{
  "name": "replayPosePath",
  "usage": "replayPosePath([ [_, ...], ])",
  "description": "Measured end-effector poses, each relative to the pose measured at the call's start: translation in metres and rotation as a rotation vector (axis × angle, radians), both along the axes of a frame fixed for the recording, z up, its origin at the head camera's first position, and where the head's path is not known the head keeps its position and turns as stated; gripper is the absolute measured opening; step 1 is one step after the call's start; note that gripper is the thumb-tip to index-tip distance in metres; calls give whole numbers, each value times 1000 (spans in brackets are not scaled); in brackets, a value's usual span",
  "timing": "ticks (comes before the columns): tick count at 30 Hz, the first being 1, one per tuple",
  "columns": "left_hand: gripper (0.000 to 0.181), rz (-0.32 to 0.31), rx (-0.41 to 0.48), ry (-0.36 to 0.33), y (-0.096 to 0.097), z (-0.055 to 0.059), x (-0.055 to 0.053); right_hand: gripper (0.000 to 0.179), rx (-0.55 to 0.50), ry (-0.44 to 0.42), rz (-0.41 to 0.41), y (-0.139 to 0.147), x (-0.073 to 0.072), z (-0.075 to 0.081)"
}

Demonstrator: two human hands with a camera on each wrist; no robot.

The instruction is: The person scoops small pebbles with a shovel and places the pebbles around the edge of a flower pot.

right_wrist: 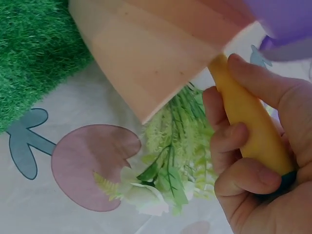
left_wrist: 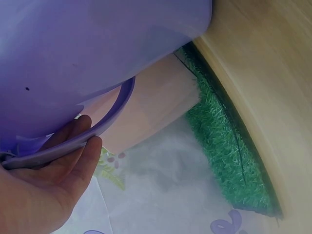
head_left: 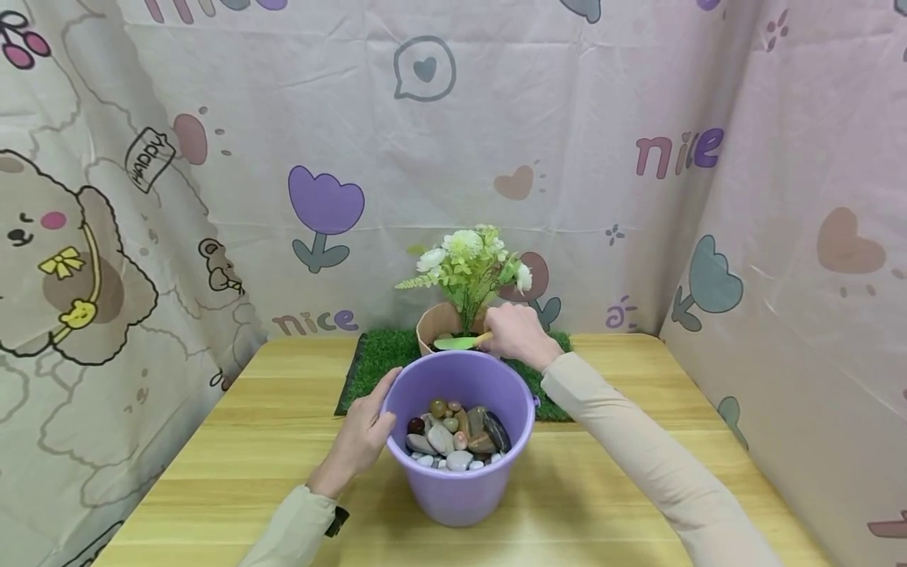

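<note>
My left hand [head_left: 360, 431] grips the left side of a purple bucket [head_left: 460, 496], thumb at the rim. In the left wrist view, fingers of the left hand [left_wrist: 58, 180] lie around the bucket's curved carrying handle [left_wrist: 114, 109]. Inside the bucket lie several smooth stones [head_left: 441, 439] and pebbles. Past the bucket, my right hand [head_left: 520, 335] holds a small trowel with a green blade [head_left: 456, 343] over a tan flowerpot [head_left: 434, 324]. In the right wrist view, fingers wrap its yellow handle [right_wrist: 253, 124]. White flowers with green leaves [head_left: 468, 264] rise from the pot.
A green artificial turf mat [head_left: 379, 364] lies under the pot near the back of the wooden table [head_left: 283, 441]. Patterned cloth [head_left: 425, 157] hangs behind the table and along both sides. The bucket stands in front of the pot and hides its lower part.
</note>
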State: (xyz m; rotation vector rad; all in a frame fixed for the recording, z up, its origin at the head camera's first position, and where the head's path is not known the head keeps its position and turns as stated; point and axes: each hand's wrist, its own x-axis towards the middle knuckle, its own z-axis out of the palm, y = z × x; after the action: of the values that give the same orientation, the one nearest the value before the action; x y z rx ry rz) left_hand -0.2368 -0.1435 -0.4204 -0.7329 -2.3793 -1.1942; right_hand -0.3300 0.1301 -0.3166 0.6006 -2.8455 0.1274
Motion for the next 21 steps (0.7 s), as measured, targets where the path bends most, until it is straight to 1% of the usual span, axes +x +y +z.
replayPosePath([
  [4,67,4,8,4,1,-1,0,54,14,-26,-7,-1,2,4],
  [8,66,9,9,25,2,-2,0,53,-5,-42,-12,-2,1,1],
  [14,66,10,6,26,2,-2,-1,55,-34,-30,-12,-4,-1,-4],
  [21,66,9,9,32,2,-2,-1,56,-29,-35,-15,-6,-2,-5],
])
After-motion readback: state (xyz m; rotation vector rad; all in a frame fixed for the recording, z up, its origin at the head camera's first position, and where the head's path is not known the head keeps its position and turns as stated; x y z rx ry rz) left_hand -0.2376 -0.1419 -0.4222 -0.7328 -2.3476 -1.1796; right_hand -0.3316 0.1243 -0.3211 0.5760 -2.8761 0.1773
